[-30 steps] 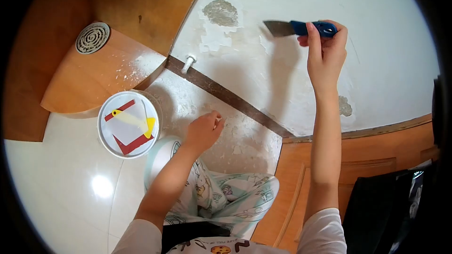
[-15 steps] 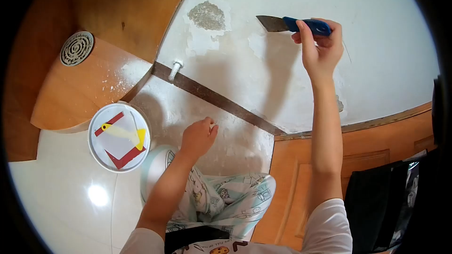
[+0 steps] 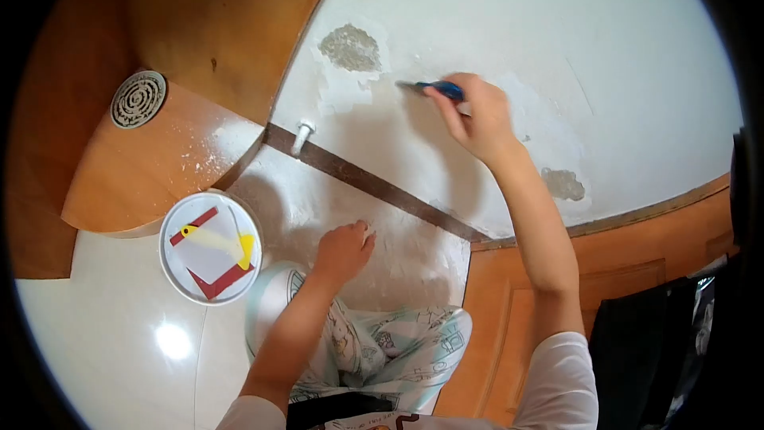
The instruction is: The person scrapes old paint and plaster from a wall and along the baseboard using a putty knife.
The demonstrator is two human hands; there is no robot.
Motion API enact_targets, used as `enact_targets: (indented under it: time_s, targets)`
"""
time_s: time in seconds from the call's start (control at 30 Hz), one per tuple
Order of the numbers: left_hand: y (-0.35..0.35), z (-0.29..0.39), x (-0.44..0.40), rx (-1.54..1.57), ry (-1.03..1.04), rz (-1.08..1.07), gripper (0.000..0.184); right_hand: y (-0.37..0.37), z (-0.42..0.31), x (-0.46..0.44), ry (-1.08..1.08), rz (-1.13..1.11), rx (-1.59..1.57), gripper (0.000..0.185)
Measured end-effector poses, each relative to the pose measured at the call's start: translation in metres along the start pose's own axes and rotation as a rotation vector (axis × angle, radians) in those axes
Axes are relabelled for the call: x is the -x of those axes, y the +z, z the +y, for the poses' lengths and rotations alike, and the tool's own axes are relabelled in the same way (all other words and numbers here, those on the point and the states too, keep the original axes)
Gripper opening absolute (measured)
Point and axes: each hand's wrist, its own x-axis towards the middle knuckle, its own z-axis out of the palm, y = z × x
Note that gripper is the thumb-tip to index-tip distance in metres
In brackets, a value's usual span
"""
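Note:
My right hand (image 3: 477,111) grips the blue handle of a putty knife (image 3: 440,89). Its metal blade, seen nearly edge-on, is at the white wall (image 3: 637,72), right of a bare grey patch (image 3: 350,48) where the coating is gone. Whether the blade presses on the surface I cannot tell. Lower down, my left hand (image 3: 344,251) hovers over the dusty floor by my knee, its fingers curled in towards the thumb. What they may hold is hidden.
A white bucket (image 3: 169,271) with a printed lid stands at left, beside a wooden ledge (image 3: 151,183) strewn with white flakes. A short white pipe (image 3: 302,138) sticks out near the dark baseboard (image 3: 366,181). Another bare patch (image 3: 563,184) shows above the wooden door (image 3: 549,287).
My right hand has moved left and down along the wall with the putty knife, whose blade has turned edge-on. My left hand stays low and curled; the view has shifted slightly.

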Motion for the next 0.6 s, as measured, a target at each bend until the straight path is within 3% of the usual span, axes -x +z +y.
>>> enact_targets:
  time_s: [0.1,0.13,0.3,0.33,0.43,0.47,0.53,0.6]
  targets:
    - [0.003,-0.003,0.003,-0.027,0.039,0.032,0.023,-0.022,-0.006,-0.018,0.099,0.362,0.006,0.02]
    - [0.005,-0.003,0.007,-0.028,0.029,0.019,0.023,-0.014,-0.002,-0.016,0.145,0.317,-0.018,0.021]
    - [0.006,-0.002,0.002,-0.044,0.038,0.009,0.023,-0.039,-0.002,-0.022,-0.025,0.277,0.032,0.023]
    - [0.005,-0.003,0.001,-0.053,0.036,0.015,0.023,-0.04,0.001,-0.022,0.072,0.399,-0.078,0.022]
    - [0.006,0.001,0.009,-0.068,0.009,-0.036,0.024,-0.006,0.013,0.001,0.294,0.034,-0.106,0.021]
    - [0.002,0.002,0.01,-0.068,-0.011,-0.057,0.025,-0.005,0.011,0.008,0.152,-0.028,-0.05,0.019]
    - [-0.005,-0.001,0.002,-0.066,-0.017,-0.046,0.025,-0.01,-0.008,-0.005,-0.006,0.233,-0.051,0.017]
    - [-0.001,-0.003,0.007,-0.059,0.011,-0.05,0.026,-0.01,-0.007,-0.012,0.034,0.321,-0.005,0.016]
